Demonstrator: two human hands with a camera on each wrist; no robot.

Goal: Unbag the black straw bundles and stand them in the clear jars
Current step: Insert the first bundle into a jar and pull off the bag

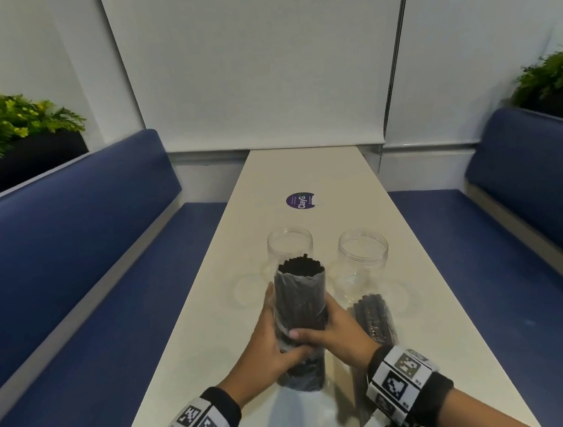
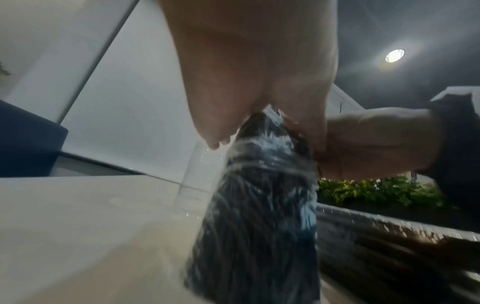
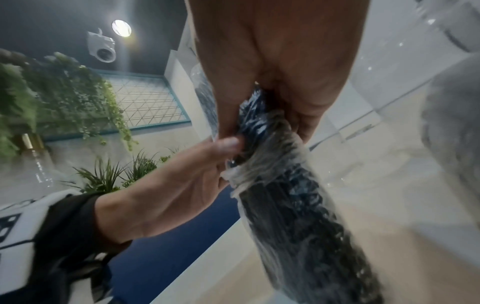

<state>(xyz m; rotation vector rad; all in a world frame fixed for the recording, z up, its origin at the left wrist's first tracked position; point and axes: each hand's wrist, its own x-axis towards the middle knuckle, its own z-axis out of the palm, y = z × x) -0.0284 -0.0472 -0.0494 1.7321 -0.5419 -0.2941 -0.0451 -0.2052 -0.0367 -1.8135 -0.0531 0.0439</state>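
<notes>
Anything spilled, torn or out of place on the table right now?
Nothing spilled. Both clear jars stand upright and empty. One straw bundle is upright in both hands, bag partly down; a second bundle lies flat, still bagged.

A long pale tabletop (image 1: 304, 176) runs toward a white wall. A round purple sticker (image 1: 301, 200) lies on it. Blue padded benches (image 1: 72, 268) flank the tabletop, with green plants (image 1: 6, 119) in dark planters behind each backrest.
</notes>
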